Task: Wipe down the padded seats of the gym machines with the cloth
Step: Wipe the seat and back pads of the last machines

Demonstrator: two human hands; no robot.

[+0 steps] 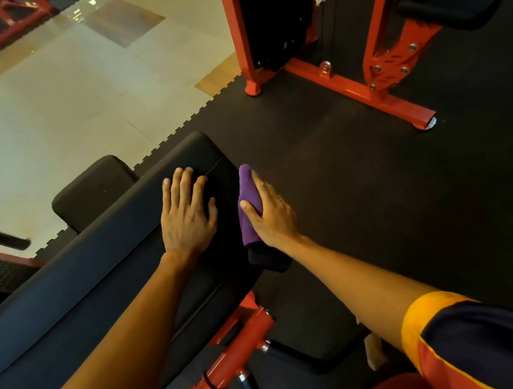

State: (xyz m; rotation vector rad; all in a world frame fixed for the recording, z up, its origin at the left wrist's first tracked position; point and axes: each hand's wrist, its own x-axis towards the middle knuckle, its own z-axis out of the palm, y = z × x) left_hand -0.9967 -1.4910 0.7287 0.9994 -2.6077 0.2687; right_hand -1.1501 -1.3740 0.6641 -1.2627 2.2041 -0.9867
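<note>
Cloth: purple, folded into a narrow bundle. It lies against the right-hand edge of the padded seat, near the seat's far end. Long axis runs near-to-far, roughly along that end of the edge; the far tip points away from the person and the near end hangs in shadow below the wrist.

Right hand: holds the cloth, with the thumb pressed on its seat-facing side. The fingers lie nearly straight along its outer side, and the index finger reaches almost to the far tip.

Left hand: palm down on top of the seat, just beside the cloth. Fingers are straight, slightly spread, and hold nothing.

Seat: long black pad, running from lower left to upper centre, on a red frame. A smaller black pad sits beyond it, to the left.

Surroundings: black rubber mat under the bench, pale tiled floor beyond the mat's toothed edge. A second red machine stands well apart, upper right.
</note>
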